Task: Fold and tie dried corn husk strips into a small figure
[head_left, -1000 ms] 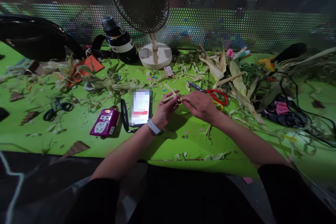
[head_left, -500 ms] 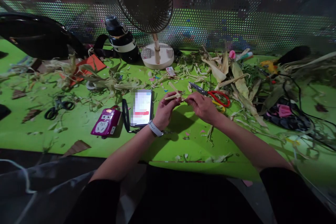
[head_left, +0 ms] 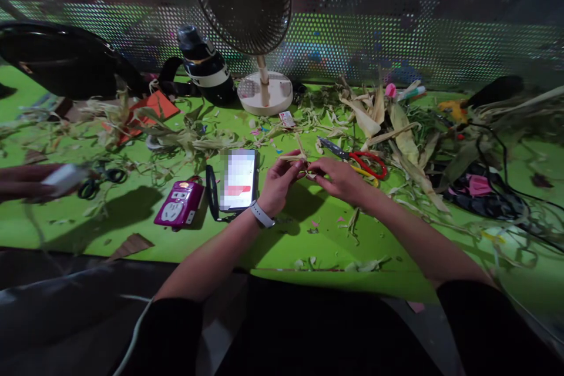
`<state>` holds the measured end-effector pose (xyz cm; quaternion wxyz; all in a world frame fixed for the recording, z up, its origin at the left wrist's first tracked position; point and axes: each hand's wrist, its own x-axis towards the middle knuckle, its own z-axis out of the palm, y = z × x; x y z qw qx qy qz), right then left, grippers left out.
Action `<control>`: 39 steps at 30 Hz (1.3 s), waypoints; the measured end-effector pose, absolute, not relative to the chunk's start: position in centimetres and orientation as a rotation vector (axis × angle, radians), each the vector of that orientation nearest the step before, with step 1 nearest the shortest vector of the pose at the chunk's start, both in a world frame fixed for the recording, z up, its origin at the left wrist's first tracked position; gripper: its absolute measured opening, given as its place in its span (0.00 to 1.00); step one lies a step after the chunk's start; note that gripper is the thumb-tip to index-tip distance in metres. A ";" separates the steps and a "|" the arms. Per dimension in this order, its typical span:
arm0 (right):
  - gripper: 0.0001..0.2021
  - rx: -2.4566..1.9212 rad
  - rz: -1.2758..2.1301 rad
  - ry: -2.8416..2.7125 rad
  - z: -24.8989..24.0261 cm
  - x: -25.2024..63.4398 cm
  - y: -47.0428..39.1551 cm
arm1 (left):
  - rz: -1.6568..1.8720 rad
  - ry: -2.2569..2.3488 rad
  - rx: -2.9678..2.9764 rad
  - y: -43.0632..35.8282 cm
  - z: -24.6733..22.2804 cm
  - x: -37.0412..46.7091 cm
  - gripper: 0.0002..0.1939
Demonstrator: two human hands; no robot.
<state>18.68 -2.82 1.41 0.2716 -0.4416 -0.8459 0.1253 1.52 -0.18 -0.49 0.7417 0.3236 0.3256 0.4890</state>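
Note:
A small bundle of dry corn husk strips [head_left: 301,154] is held between my two hands, above the green table. My left hand [head_left: 280,181], with a pale watch band at the wrist, pinches it between thumb and fingers. On its other side my right hand [head_left: 338,180] is closed on the lower end of the strips, fingertips close to the left thumb. The fingers hide part of the bundle. Beyond my right hand lie red-handled scissors [head_left: 368,164]. Left of my left hand, a phone [head_left: 239,181] with a lit screen lies on the table.
At the left edge another person's hand [head_left: 22,182] holds a white plug-like block with a cable. Nearby are a purple power adapter [head_left: 180,204] and black-handled scissors [head_left: 102,179]. A fan [head_left: 265,94] and a bottle [head_left: 207,67] stand behind. Corn husks [head_left: 403,135] litter the green table [head_left: 264,252].
Another person's hand with a white block has come in from the left. My right fingers have shifted slightly at the husk strips, and the upright strip has tilted a little to the right.

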 end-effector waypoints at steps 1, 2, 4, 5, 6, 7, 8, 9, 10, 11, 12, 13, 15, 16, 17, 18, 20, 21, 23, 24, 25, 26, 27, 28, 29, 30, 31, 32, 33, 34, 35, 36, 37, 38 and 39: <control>0.09 -1.182 0.343 -2.304 1.4 18.7 -2.8 | 1.063 0.705 0.719 -0.2 -0.6 1.5 0.20; 0.09 -1.179 0.346 -2.322 1.4 18.6 -2.8 | 1.058 0.700 0.726 -0.1 -0.6 1.5 0.20; 0.09 -1.188 0.334 -2.334 1.5 18.6 -2.9 | 1.058 0.698 0.736 0.0 -0.7 1.5 0.18; 0.10 -1.201 0.323 -2.328 1.6 18.7 -2.9 | 1.060 0.698 0.746 0.0 -0.7 1.5 0.17; 0.10 -1.221 0.311 -2.315 1.7 18.7 -2.9 | 1.058 0.698 0.761 0.0 -0.7 1.4 0.16; 0.10 -1.250 0.302 -2.298 1.8 18.8 -3.0 | 1.054 0.697 0.778 0.0 -0.6 1.4 0.14; 0.10 -1.281 0.293 -2.281 1.9 18.9 -3.0 | 1.047 0.694 0.795 0.0 -0.5 1.4 0.14; 0.11 -1.310 0.289 -2.265 2.0 19.0 -3.0 | 1.038 0.692 0.811 0.0 -0.4 1.3 0.13; 0.12 -1.334 0.286 -2.248 1.9 19.1 -3.0 | 1.034 0.691 0.822 0.0 -0.3 1.3 0.13; 0.13 -1.352 0.282 -2.232 1.9 19.2 -2.9 | 1.032 0.691 0.827 0.0 -0.2 1.3 0.14; 0.13 -1.358 0.269 -2.213 1.8 19.3 -2.9 | 1.031 0.693 0.824 0.0 -0.1 1.2 0.14; 0.13 -1.353 0.248 -2.199 1.7 19.3 -2.8 | 1.027 0.698 0.818 0.0 0.0 1.2 0.15; 0.10 -1.310 0.189 -2.201 1.5 19.3 -2.7 | 1.005 0.714 0.817 0.0 0.0 1.1 0.16; 0.10 -1.282 0.163 -2.220 1.5 19.2 -2.6 | 0.997 0.723 0.828 0.0 0.0 1.1 0.17; 0.10 -1.246 0.152 -2.247 1.5 19.2 -2.6 | 0.994 0.732 0.846 0.0 0.0 1.1 0.17; 0.09 -1.208 0.160 -2.273 1.6 19.2 -2.7 | 0.999 0.738 0.865 0.0 0.0 1.1 0.17; 0.09 -1.143 0.235 -2.274 2.0 19.3 -2.7 | 1.017 0.731 0.872 0.0 -0.1 1.1 0.17; 0.08 -1.132 0.266 -2.226 2.2 19.4 -2.8 | 1.016 0.711 0.846 0.1 -0.1 1.1 0.17; 0.09 -1.169 0.279 -2.075 2.6 19.7 -2.7 | 0.960 0.648 0.746 0.1 0.0 1.0 0.16; 0.10 -1.199 0.287 -2.016 2.8 19.8 -2.7 | 0.911 0.612 0.692 0.0 0.1 1.0 0.15; 0.11 -1.223 0.319 -1.990 2.8 19.9 -2.6 | 0.857 0.579 0.649 0.0 0.2 0.9 0.14; 0.11 -1.237 0.381 -1.999 2.8 20.0 -2.5 | 0.805 0.552 0.621 -0.1 0.2 0.9 0.14; 0.12 -1.242 0.464 -2.032 2.8 20.0 -2.3 | 0.765 0.529 0.609 -0.2 0.3 0.9 0.14; 0.12 -1.241 0.545 -2.070 2.7 20.0 -2.2 | 0.734 0.511 0.611 -0.4 0.4 0.9 0.14; 0.12 -1.239 0.600 -2.098 2.7 20.0 -2.1 | 0.711 0.498 0.621 -0.5 0.4 0.8 0.14; 0.11 -1.240 0.618 -2.112 2.6 20.0 -2.1 | 0.693 0.492 0.637 -0.5 0.5 0.8 0.14; 0.10 -1.238 0.613 -2.119 2.6 20.0 -2.0 | 0.678 0.492 0.656 -0.6 0.5 0.8 0.13; 0.10 -1.232 0.598 -2.124 2.5 20.0 -2.0 | 0.667 0.497 0.675 -0.6 0.6 0.8 0.13; 0.09 -1.220 0.584 -2.126 2.5 20.1 -1.9 | 0.662 0.503 0.689 -0.6 0.6 0.7 0.13; 0.09 -1.210 0.574 -2.128 2.5 20.1 -1.9 | 0.658 0.505 0.696 -0.6 0.7 0.7 0.13; 0.09 -1.204 0.563 -2.127 2.5 20.1 -1.9 | 0.658 0.501 0.695 -0.6 0.7 0.7 0.13; 0.10 -1.202 0.553 -2.126 2.5 20.1 -1.8 | 0.662 0.490 0.687 -0.6 0.8 0.6 0.12; 0.10 -1.204 0.544 -2.126 2.4 20.1 -1.8 | 0.668 0.476 0.679 -0.6 0.9 0.6 0.12; 0.11 -1.207 0.539 -2.127 2.4 20.1 -1.8 | 0.677 0.461 0.674 -0.7 1.0 0.6 0.12; 0.13 -1.211 0.539 -2.131 2.5 20.1 -1.7 | 0.687 0.449 0.675 -0.7 1.1 0.6 0.12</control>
